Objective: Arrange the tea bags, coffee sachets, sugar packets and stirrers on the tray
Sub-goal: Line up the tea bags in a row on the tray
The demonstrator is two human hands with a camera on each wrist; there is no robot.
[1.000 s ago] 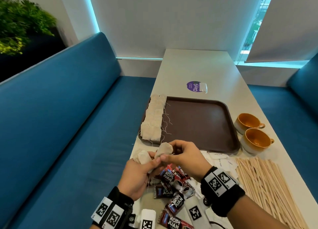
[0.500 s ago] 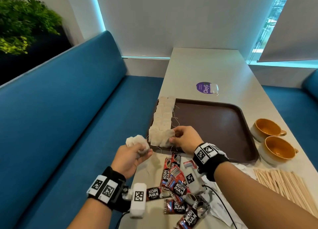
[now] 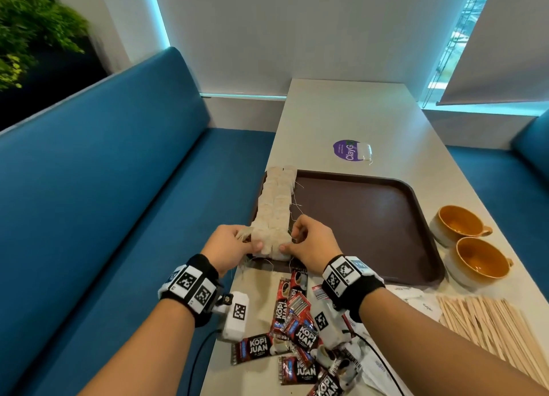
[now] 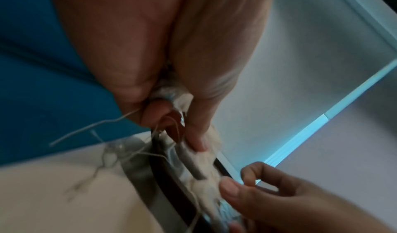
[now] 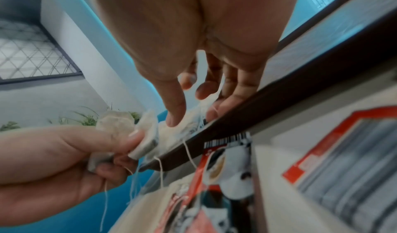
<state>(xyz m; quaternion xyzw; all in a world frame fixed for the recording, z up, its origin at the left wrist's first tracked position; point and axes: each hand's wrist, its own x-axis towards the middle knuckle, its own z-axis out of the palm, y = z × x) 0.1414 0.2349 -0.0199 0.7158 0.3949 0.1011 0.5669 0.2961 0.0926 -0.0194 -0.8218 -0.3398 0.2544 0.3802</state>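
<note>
Hands were both at the tray's (image 3: 410, 187) near corner; left hand (image 3: 228, 245) clutched spare tea bags (image 5: 111, 123), right hand (image 3: 309, 241) fingers curled, thumb pressing the row (image 3: 274, 208); loose strings could easily snag and drag it crooked.

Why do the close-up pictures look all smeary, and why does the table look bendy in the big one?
Head view: sharp, but the wide lens bows the table edges and the bench; cool teal light glows by the window. Left wrist view: dim and blurred, so the tea bag in the left hand looks soft. Right wrist view: the coffee sachets and tray rim smear, being so close.
</note>
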